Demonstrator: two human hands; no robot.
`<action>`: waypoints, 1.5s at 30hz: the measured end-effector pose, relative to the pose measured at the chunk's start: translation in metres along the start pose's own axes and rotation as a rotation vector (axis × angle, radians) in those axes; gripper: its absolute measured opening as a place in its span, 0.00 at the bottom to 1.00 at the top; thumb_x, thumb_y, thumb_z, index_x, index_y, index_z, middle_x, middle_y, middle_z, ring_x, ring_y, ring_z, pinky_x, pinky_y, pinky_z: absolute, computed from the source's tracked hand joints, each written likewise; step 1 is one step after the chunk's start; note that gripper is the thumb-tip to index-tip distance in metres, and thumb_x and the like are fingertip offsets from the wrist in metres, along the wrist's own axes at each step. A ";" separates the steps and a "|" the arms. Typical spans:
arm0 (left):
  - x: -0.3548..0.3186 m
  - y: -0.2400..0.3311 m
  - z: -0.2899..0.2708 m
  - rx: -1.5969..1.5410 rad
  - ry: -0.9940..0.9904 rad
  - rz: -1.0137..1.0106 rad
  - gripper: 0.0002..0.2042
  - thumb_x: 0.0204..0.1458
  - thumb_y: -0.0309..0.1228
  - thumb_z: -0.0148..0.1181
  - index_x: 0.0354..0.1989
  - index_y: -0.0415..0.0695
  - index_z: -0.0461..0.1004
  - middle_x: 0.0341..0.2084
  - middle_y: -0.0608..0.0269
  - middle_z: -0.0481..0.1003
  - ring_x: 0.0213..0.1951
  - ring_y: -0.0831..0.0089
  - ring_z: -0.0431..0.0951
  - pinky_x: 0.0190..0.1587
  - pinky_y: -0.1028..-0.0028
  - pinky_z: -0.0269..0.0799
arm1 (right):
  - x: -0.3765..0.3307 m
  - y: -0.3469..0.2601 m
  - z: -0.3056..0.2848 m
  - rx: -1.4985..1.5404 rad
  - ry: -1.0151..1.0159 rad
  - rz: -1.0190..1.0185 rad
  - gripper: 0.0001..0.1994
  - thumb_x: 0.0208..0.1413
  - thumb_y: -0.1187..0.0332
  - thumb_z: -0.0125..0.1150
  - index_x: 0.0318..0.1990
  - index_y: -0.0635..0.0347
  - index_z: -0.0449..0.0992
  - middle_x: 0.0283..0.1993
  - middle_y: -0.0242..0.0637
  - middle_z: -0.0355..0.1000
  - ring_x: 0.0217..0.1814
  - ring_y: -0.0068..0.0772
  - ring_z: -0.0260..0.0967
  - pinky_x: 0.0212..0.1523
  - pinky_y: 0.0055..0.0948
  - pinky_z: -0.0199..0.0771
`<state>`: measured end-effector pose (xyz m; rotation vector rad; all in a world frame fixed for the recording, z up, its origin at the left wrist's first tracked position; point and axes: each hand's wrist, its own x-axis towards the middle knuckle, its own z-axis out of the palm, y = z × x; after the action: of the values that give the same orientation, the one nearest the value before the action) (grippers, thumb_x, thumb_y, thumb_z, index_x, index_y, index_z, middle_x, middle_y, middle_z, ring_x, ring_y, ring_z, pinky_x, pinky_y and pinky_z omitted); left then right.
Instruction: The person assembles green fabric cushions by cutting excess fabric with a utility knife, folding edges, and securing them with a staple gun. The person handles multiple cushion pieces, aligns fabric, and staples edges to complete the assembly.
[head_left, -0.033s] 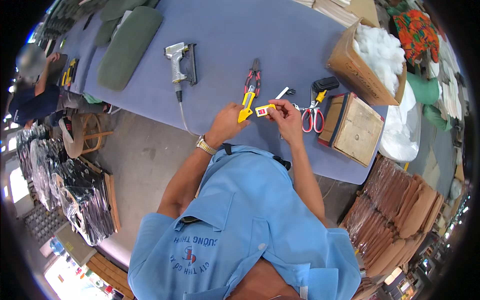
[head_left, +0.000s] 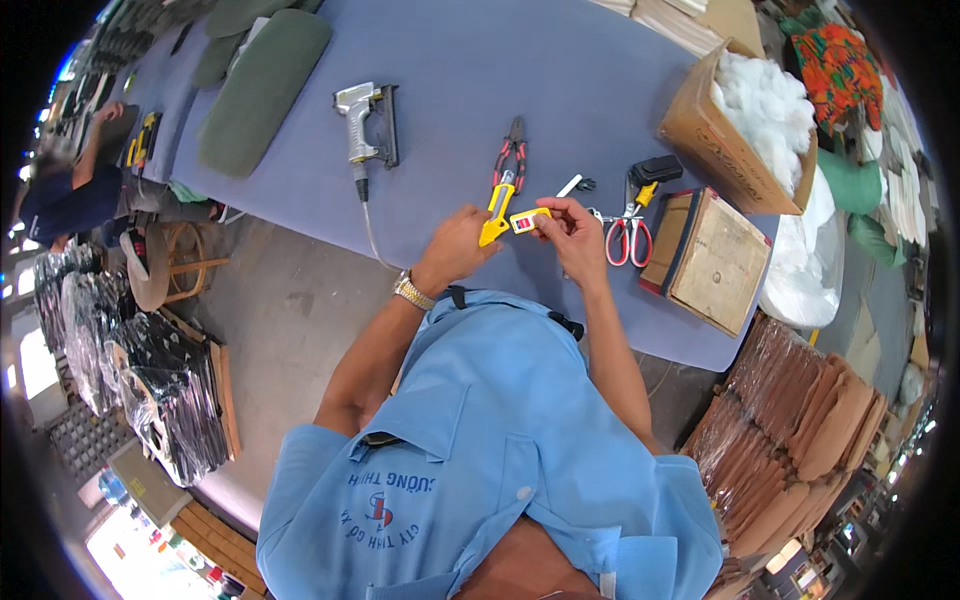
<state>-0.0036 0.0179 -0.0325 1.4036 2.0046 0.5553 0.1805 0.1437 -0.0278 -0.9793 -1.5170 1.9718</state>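
My left hand (head_left: 452, 248) grips a yellow utility knife (head_left: 496, 217) that points away from me. In my right hand (head_left: 578, 238), thumb and fingers pinch a small yellow and white case (head_left: 526, 221) with a red mark. The case is held close beside the knife's near end; whether they touch I cannot tell. Just beyond the knife lie pliers (head_left: 511, 158) with red and black handles. Past my right hand are a white stick-like piece (head_left: 570, 185) and scissors (head_left: 629, 241) with red and white handles. A black and yellow tool (head_left: 654, 172) lies by the scissors.
The blue-grey table (head_left: 450, 60) carries a staple gun (head_left: 362, 128) with a hose, green pads (head_left: 265, 95), a worn wooden box (head_left: 712, 262) and a carton (head_left: 715, 140) of white stuffing. Stacked brown panels (head_left: 790, 420) stand right. Another person (head_left: 75, 205) works far left.
The table and its things sit slightly further right in the picture. Both hands keep their grips on the utility knife and the case.
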 end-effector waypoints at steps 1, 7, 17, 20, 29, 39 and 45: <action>-0.002 0.002 -0.003 0.010 -0.046 0.005 0.25 0.50 0.37 0.70 0.55 0.37 0.76 0.47 0.47 0.76 0.50 0.48 0.77 0.53 0.56 0.73 | 0.002 -0.002 0.004 -0.002 -0.025 0.000 0.12 0.63 0.74 0.63 0.52 0.66 0.78 0.39 0.34 0.80 0.37 0.19 0.77 0.39 0.19 0.78; 0.003 0.002 0.001 -0.030 -0.031 0.101 0.29 0.49 0.35 0.71 0.59 0.36 0.73 0.48 0.43 0.76 0.50 0.49 0.78 0.53 0.58 0.73 | 0.012 0.003 0.016 -0.051 -0.208 -0.017 0.11 0.63 0.74 0.64 0.52 0.64 0.79 0.40 0.33 0.80 0.38 0.16 0.76 0.41 0.19 0.79; -0.012 0.037 0.029 -0.795 -0.210 -0.003 0.57 0.45 0.29 0.78 0.79 0.45 0.39 0.60 0.48 0.68 0.46 0.72 0.78 0.50 0.70 0.76 | -0.028 0.020 -0.004 0.160 -0.175 0.225 0.12 0.63 0.74 0.63 0.53 0.67 0.78 0.36 0.34 0.81 0.32 0.15 0.74 0.32 0.20 0.73; -0.002 0.051 0.028 -0.989 -0.217 -0.056 0.53 0.51 0.30 0.74 0.79 0.47 0.40 0.64 0.49 0.65 0.55 0.67 0.75 0.56 0.68 0.74 | -0.012 0.025 -0.026 0.049 -0.179 0.175 0.12 0.67 0.69 0.59 0.53 0.63 0.78 0.32 0.29 0.79 0.28 0.13 0.72 0.30 0.18 0.73; 0.055 -0.019 0.037 -0.250 0.318 -0.038 0.25 0.53 0.40 0.70 0.56 0.39 0.76 0.43 0.51 0.80 0.45 0.56 0.81 0.47 0.59 0.77 | 0.099 0.002 -0.146 -0.840 0.261 0.012 0.13 0.65 0.61 0.56 0.52 0.49 0.82 0.38 0.42 0.82 0.39 0.44 0.81 0.40 0.38 0.79; 0.058 -0.021 0.060 -0.035 0.273 -0.239 0.24 0.50 0.39 0.70 0.53 0.41 0.75 0.41 0.48 0.76 0.48 0.51 0.78 0.48 0.55 0.75 | 0.128 -0.009 -0.120 -1.415 -0.098 -0.081 0.15 0.55 0.63 0.69 0.49 0.52 0.78 0.53 0.46 0.72 0.52 0.54 0.76 0.50 0.49 0.78; 0.042 -0.027 0.029 -0.449 0.048 -0.375 0.21 0.56 0.31 0.63 0.57 0.39 0.71 0.42 0.57 0.77 0.43 0.63 0.81 0.43 0.63 0.77 | 0.108 0.036 -0.103 -1.287 -0.033 -0.074 0.15 0.52 0.63 0.71 0.42 0.58 0.74 0.45 0.47 0.75 0.46 0.57 0.76 0.45 0.51 0.76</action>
<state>-0.0120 0.0470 -0.0816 0.7334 1.9558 0.8069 0.1927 0.2761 -0.1040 -1.2469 -2.8087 0.7593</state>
